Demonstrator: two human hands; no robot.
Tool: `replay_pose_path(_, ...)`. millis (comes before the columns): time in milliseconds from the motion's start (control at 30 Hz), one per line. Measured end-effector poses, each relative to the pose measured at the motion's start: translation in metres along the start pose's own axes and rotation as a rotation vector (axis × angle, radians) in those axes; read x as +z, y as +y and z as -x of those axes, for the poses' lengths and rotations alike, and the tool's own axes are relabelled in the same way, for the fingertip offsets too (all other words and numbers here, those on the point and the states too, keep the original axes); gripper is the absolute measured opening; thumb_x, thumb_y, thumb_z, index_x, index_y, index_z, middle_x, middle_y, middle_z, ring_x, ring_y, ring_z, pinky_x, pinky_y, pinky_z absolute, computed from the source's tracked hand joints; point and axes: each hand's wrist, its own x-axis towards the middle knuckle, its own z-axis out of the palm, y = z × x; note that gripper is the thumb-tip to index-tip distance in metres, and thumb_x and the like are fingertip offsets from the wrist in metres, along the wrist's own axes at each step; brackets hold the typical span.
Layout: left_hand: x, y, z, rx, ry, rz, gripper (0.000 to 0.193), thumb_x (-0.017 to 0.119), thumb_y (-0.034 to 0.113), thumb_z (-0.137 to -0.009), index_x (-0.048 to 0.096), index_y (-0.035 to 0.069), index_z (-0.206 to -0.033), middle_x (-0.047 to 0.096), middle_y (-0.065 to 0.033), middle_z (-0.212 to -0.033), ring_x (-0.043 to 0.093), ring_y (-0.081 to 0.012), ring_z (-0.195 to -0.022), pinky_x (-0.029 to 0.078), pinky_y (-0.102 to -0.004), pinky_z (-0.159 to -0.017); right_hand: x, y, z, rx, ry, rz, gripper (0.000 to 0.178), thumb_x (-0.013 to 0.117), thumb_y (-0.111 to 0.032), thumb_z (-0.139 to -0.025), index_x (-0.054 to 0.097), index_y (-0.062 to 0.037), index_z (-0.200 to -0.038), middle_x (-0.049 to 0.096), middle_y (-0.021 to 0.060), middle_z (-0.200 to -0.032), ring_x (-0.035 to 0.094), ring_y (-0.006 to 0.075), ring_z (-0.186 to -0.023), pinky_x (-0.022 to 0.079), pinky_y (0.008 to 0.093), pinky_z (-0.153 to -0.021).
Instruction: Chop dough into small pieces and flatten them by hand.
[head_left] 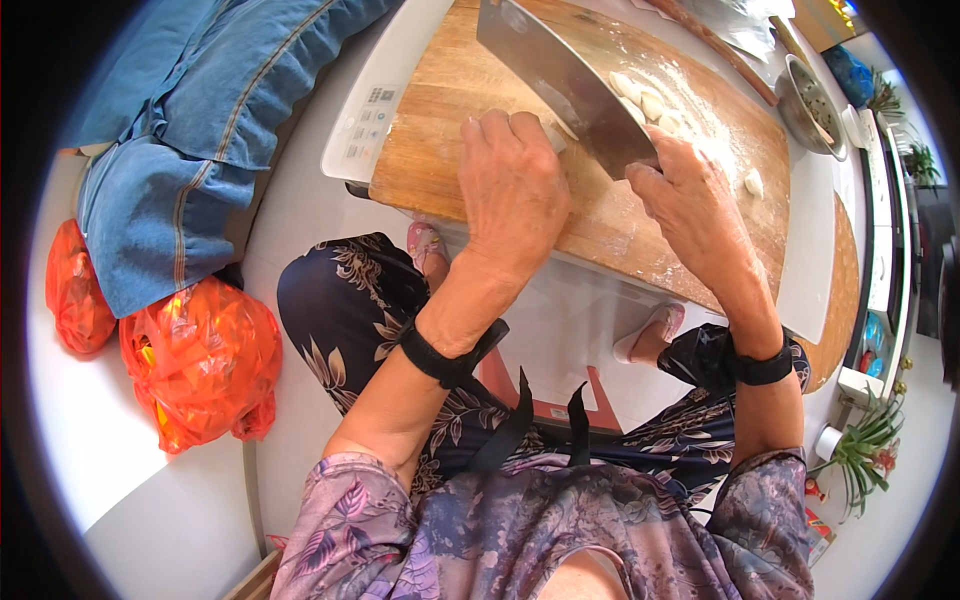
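Note:
My right hand (690,195) is closed round the handle of a broad metal cleaver (570,85), its blade slanting up and left above the wooden board (430,140). To the left of the blade, my left hand (515,185) is curled with knuckles up. A pale bit of dough (557,137) shows at its fingers; the rest is hidden under the hand. Just right of the blade lie several cut dough pieces (650,103) on floured wood. One more piece (753,183) sits apart near the board's right side.
A rolling pin (720,52) lies along the board's far right edge. Beyond it stands a metal bowl (810,108) with food in it. The board rests on a white table (345,135). At left are a blue denim cover (215,130) and a red plastic bag (205,360).

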Motion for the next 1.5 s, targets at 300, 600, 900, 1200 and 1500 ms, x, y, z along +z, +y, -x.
replay_pose_path(300, -0.005, 0.003, 0.006, 0.005, -0.061, 0.082, 0.02, 0.068, 0.001, -0.075, 0.059, -0.002, -0.093, 0.06, -0.0176, -0.089, 0.055, -0.0357, -0.088, 0.045, -0.0438, -0.074, -0.008, -0.02, 0.013, -0.018, 0.09, 0.047, 0.038, 0.057, -0.017, -0.089, 0.055, 0.0088, -0.117, 0.054, 0.0157, -0.07, 0.051, 0.0215, -0.064, 0.044, 0.0342, -0.063)
replay_pose_path(600, -0.008, -0.006, 0.012, -0.047, -0.017, 0.28, 0.021, 0.063, -0.006, -0.071, 0.058, -0.003, -0.092, 0.059, -0.0197, -0.087, 0.055, -0.038, -0.083, 0.045, -0.0461, -0.072, -0.008, -0.037, 0.022, 0.053, 0.024, 0.058, 0.033, 0.057, -0.015, -0.09, 0.057, 0.0063, -0.115, 0.054, 0.0214, -0.072, 0.052, 0.0287, -0.064, 0.043, 0.0368, -0.064)
replay_pose_path(900, -0.009, -0.005, 0.011, -0.058, 0.058, 0.266, 0.015, 0.069, -0.003, -0.075, 0.066, -0.003, -0.09, 0.065, -0.0163, -0.084, 0.063, -0.033, -0.074, 0.049, -0.0377, -0.065, -0.004, -0.044, 0.023, -0.024, -0.034, 0.169, 0.021, 0.055, -0.007, -0.088, 0.055, 0.0031, -0.107, 0.061, 0.0243, -0.076, 0.062, 0.04, -0.075, 0.048, 0.0467, -0.067)
replay_pose_path(1200, -0.008, -0.006, 0.012, -0.063, 0.039, 0.292, 0.018, 0.068, -0.005, -0.072, 0.068, 0.0, -0.089, 0.066, -0.0154, -0.085, 0.065, -0.0325, -0.077, 0.051, -0.0375, -0.067, 0.001, -0.036, 0.024, -0.093, -0.023, 0.225, 0.022, 0.054, -0.007, -0.087, 0.054, 0.0026, -0.107, 0.061, 0.0235, -0.078, 0.06, 0.0419, -0.078, 0.047, 0.0483, -0.07)
replay_pose_path(1500, -0.004, -0.006, 0.015, -0.011, 0.041, 0.362, 0.022, 0.058, -0.009, -0.067, 0.064, -0.002, -0.087, 0.061, -0.0176, -0.086, 0.057, -0.0367, -0.084, 0.047, -0.0444, -0.071, -0.006, -0.022, 0.017, -0.104, -0.135, 0.208, 0.025, 0.055, -0.008, -0.088, 0.054, 0.0039, -0.11, 0.057, 0.0245, -0.087, 0.055, 0.0419, -0.087, 0.044, 0.0454, -0.075)
